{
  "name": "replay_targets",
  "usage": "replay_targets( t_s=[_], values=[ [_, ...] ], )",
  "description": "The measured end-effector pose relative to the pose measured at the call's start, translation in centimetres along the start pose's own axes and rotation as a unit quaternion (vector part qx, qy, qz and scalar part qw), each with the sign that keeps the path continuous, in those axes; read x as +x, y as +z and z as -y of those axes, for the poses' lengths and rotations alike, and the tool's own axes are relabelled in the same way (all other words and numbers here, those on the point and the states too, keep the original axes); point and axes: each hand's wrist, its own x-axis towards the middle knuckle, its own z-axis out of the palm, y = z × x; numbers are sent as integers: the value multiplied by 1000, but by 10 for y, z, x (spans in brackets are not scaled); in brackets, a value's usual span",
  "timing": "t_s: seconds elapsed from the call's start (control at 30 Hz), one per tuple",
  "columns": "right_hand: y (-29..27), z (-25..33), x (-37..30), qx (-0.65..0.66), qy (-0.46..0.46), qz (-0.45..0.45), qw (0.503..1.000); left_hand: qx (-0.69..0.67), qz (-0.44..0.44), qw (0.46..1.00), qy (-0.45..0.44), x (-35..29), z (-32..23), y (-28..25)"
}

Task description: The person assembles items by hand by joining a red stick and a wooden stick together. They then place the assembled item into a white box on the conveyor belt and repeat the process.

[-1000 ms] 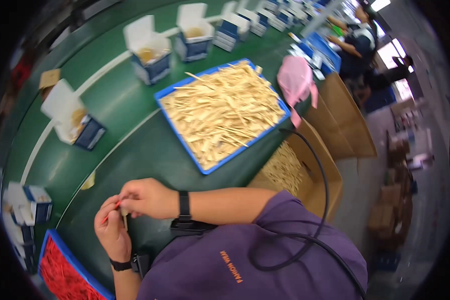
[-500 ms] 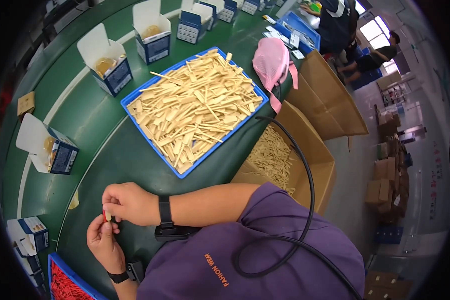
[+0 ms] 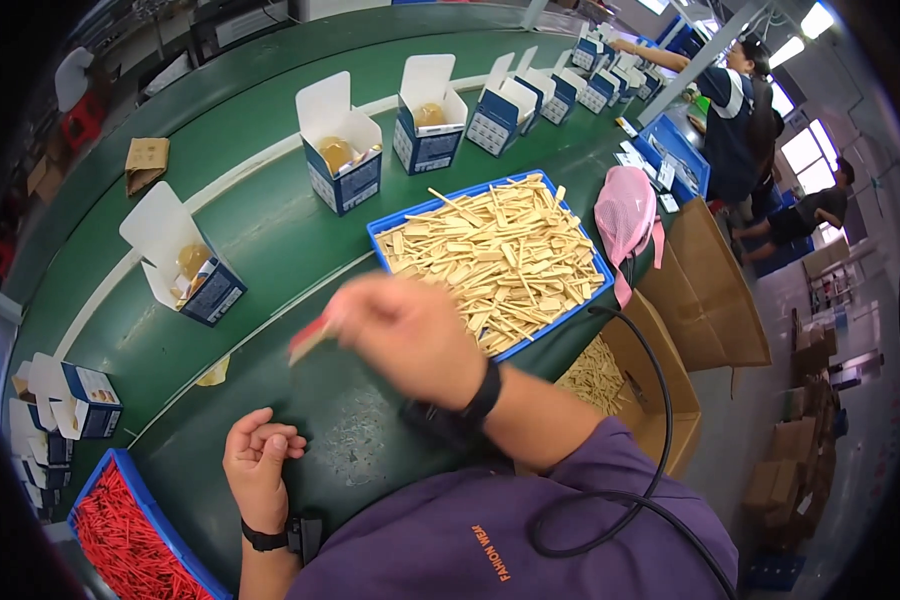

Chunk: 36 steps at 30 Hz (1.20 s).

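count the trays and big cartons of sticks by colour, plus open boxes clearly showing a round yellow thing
Tray of pale sticks: 1
Carton of pale sticks: 1
Tray of red sticks: 1
Open boxes clearly showing a round yellow thing: 3
Total: 6

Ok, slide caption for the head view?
Right hand holding a blurred red-and-tan item above the green table, left hand empty.

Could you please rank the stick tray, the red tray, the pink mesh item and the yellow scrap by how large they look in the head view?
1. Stick tray
2. Red tray, by its visible part; the picture cuts it off
3. Pink mesh item
4. Yellow scrap
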Motion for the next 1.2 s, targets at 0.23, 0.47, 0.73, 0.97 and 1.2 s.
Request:
replay_targets(
  t_s=[0.23,0.47,0.73,0.97,1.2],
  values=[
    [-129,-26,145,-349,-63,-299,886,42,37,998,-4,4,-6,12],
    [-129,-63,202,-433,-54,-173,883,47,26,999,-5,-2,-5,9],
    [-136,-66,203,-517,-45,-67,852,55,33,998,-5,5,-8,11],
    [-129,-61,184,-519,-33,-52,852,66,36,997,1,0,-9,11],
    [-96,-84,185,-602,-11,-8,799,52,3,999,-6,-15,-6,7]
  ],
)
